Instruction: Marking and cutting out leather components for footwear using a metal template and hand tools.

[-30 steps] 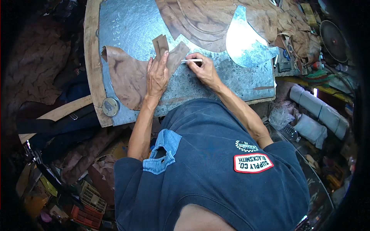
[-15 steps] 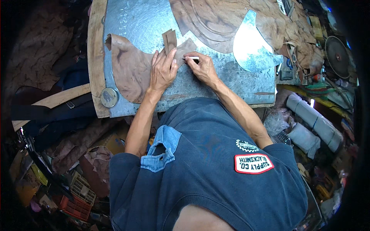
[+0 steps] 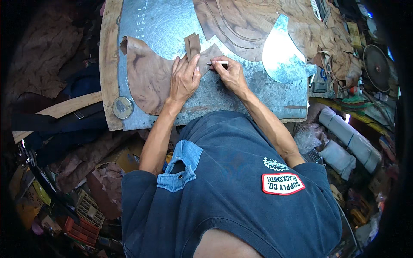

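A curved piece of brown leather [image 3: 148, 79] lies on the metal-topped table [image 3: 254, 96], its upper left corner curled up. My left hand [image 3: 186, 79] rests flat on the leather, fingers stretched out and pointing away from me. Beside its fingertips stands a narrow folded brown strip [image 3: 192, 45], partly under the hand. My right hand [image 3: 230, 75] pinches a white pen [image 3: 220, 62], whose tip points left over the leather's right end [image 3: 211, 55]. Whether the tip touches the leather is too small to tell.
A shiny curved metal template [image 3: 282, 53] lies at the right, next to a large brown hide [image 3: 241, 26] with curved cut strips. A round tin [image 3: 123, 107] sits at the table's left corner. A fan [image 3: 378, 69] and wrapped rolls [image 3: 350, 135] are at the right.
My right hand and the pen have shifted slightly right and up from the left hand. The whole view has also moved a little. My left hand keeps its place on the leather.
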### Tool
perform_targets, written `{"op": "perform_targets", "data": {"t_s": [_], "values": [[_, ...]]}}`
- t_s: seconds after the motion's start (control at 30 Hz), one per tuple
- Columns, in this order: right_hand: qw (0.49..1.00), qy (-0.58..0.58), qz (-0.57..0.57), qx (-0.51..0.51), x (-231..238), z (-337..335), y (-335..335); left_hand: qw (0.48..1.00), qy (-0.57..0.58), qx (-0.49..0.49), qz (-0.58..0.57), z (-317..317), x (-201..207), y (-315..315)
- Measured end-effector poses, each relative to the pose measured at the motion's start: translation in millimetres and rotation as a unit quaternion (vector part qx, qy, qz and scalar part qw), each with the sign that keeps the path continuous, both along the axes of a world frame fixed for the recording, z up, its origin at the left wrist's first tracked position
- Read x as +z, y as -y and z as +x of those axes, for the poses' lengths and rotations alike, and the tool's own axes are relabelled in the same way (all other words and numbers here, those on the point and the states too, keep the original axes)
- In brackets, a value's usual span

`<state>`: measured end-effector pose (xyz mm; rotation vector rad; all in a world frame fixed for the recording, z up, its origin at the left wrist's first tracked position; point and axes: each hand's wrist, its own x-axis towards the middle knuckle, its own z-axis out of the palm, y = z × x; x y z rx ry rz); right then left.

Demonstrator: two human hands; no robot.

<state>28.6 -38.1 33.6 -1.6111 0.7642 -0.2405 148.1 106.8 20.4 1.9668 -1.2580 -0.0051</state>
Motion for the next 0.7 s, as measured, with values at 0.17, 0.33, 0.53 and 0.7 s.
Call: {"op": "perform_targets", "data": {"t_s": [0.17, 0.33, 0.53, 0.7], "values": [[0.993, -0.016, -0.119, 0.005, 2, 4, 2, 1.000, -0.002, 0.000, 0.006, 0, 1, 0], [0.995, 0.005, -0.102, 0.014, 6, 0, 1, 1.000, -0.011, 0.001, 0.016, 0, 1, -1], [0.989, 0.099, 0.086, -0.061, 19, -12, 2, 0.998, 0.045, -0.017, 0.027, -3, 6, 0], [0.988, 0.103, 0.086, -0.072, 15, -14, 4, 0.997, 0.035, -0.024, 0.064, -4, 2, 0]]}}
